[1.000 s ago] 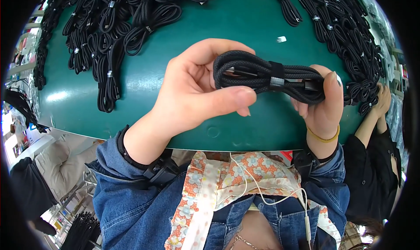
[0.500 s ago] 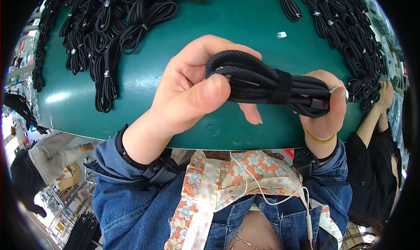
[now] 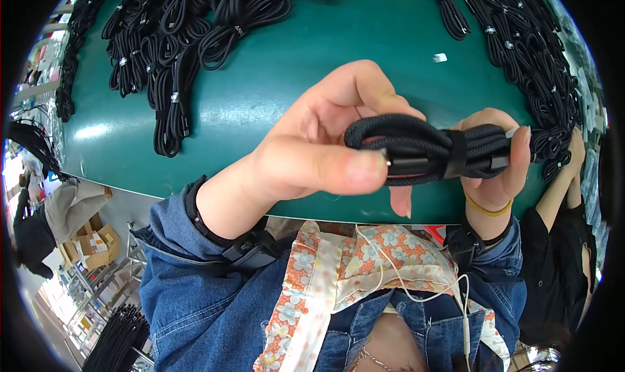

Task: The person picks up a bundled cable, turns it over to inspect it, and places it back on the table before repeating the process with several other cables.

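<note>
A coiled black braided cable, bound round its middle by a black strap, is held up over the green table between my two hands. My left hand grips the coil's left end, its thumb pressed near a dark metal-tipped connector. At the other end my right hand closes on the coil with thumb and fingers, close to a second connector. Part of the right fingers is hidden behind the cable.
Heaps of bundled black cables lie at the far left, with more bundles along the right side. A small white scrap rests on the table. At the right edge a co-worker's hand touches cables. Another person is at the left.
The coil has turned slightly and shifted right and down with both hands. My left thumb now lies flatter across its end, beside the connector. The table and heaps appear shifted in view.
</note>
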{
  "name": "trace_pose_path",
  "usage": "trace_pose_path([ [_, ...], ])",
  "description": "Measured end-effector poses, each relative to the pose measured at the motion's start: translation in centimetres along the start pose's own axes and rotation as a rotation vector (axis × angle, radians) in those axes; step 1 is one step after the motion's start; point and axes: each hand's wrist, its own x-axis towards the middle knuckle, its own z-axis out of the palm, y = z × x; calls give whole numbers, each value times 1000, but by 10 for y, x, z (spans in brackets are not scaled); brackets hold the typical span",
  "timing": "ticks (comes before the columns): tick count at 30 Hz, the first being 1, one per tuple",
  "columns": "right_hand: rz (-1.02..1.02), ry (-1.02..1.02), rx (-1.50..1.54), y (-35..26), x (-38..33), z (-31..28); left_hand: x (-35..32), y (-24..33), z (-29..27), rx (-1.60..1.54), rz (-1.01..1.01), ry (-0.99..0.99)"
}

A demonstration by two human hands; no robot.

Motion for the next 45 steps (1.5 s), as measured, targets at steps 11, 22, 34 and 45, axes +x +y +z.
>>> trace_pose_path([
  [11, 57, -390, -444, -36, 16, -17, 4, 51, -26, 2037, 485, 290],
  [22, -403, 180, 339, -49, 18, -40, -12, 69, -42, 2416, 164, 970],
  [34, -290, 152, 186, -19, 24, -26, 6, 60, -42, 2533, 296, 806],
  [45, -257, -44, -219, -11, 14, 8, 4, 16, -4, 394, 237, 286],
])
